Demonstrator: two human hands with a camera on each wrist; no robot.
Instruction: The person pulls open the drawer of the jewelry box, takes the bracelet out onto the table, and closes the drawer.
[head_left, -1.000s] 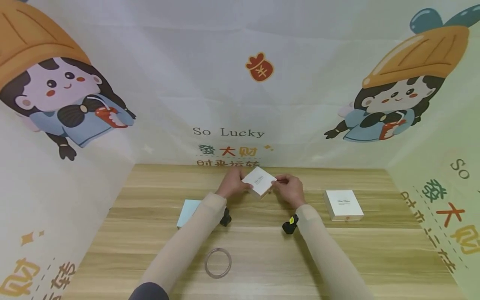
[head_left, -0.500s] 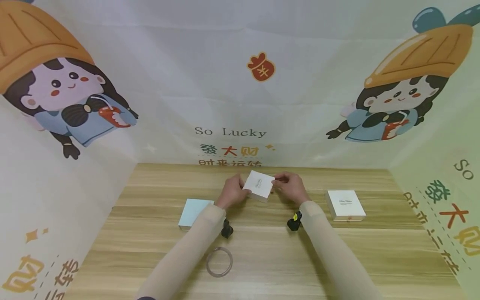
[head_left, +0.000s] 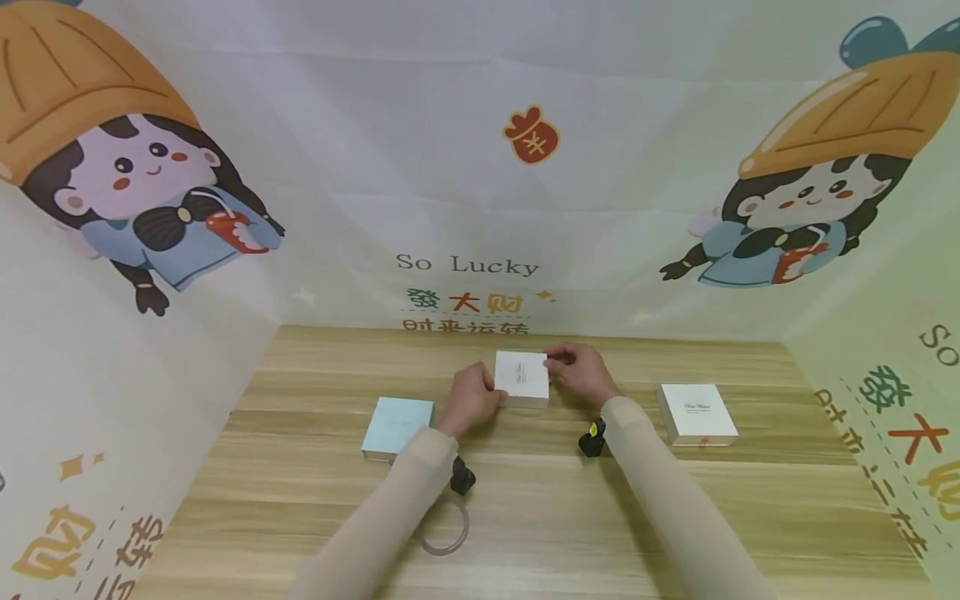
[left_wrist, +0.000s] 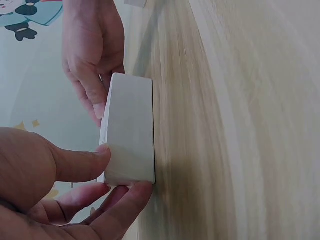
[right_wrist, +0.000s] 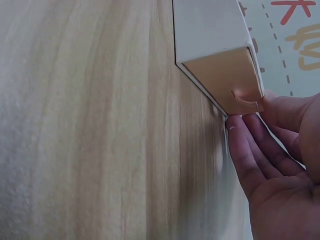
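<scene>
A small white square box (head_left: 521,375) with dark print on its lid sits on the wooden table, between both hands. My left hand (head_left: 471,398) grips its left end; in the left wrist view the thumb presses the near corner and fingertips touch the end face. At the far right corner, my right hand (head_left: 581,373) holds the box with thumb and fingers. The right wrist view shows a tan end panel (right_wrist: 217,75) with a small ribbon tab (right_wrist: 245,100) close to the right thumb.
A pale blue box (head_left: 397,425) lies left, partly behind the left sleeve. Another white box (head_left: 697,412) lies right. A translucent ring-shaped bangle (head_left: 450,550) rests nearer, partly covered by the left forearm. A printed cloth (head_left: 360,208) hangs behind the wooden table (head_left: 540,533).
Between my hands, the white box has turned from a diamond angle to nearly square with the table and come slightly nearer. The left hand has moved a little toward me.
</scene>
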